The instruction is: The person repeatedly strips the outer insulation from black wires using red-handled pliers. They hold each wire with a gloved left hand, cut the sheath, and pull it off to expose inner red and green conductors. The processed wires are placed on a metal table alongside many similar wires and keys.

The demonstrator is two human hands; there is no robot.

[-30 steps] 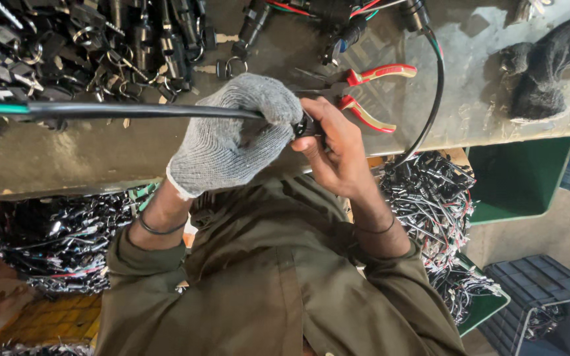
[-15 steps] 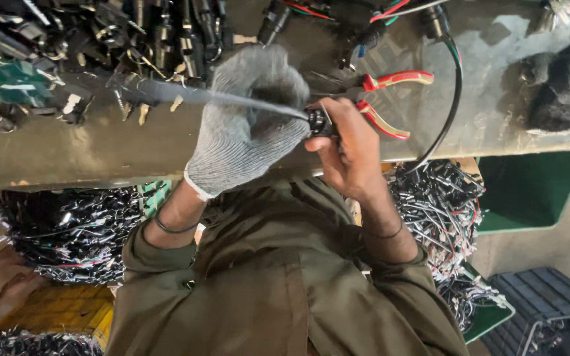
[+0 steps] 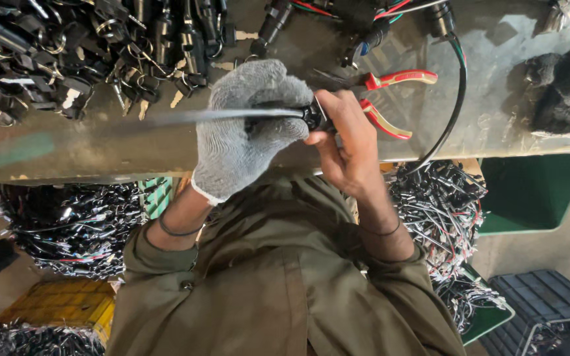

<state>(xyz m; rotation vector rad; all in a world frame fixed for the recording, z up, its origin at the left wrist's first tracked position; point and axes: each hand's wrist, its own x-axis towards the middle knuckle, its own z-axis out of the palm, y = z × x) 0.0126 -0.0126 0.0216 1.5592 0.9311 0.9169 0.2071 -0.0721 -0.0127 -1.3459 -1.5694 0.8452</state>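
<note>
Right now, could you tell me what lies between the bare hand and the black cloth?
Red-handled pliers and a looping black cable, in the head view.

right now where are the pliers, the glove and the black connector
pliers (image 3: 390, 99), head view, on the red handles
glove (image 3: 249, 125), head view, back of the left hand
black connector (image 3: 313, 116), head view, its body between both hands

Worn grey-brown surface (image 3: 87, 148) across the upper frame, faint green smear at left; heaped at upper left, black key-switch parts with keys and rings (image 3: 100, 46); near upper centre, red-handled pliers (image 3: 390, 99) lying flat; beside them a black cable (image 3: 453, 112) curving down to the edge; at upper right, a dark fuzzy cloth (image 3: 562, 86).
</note>
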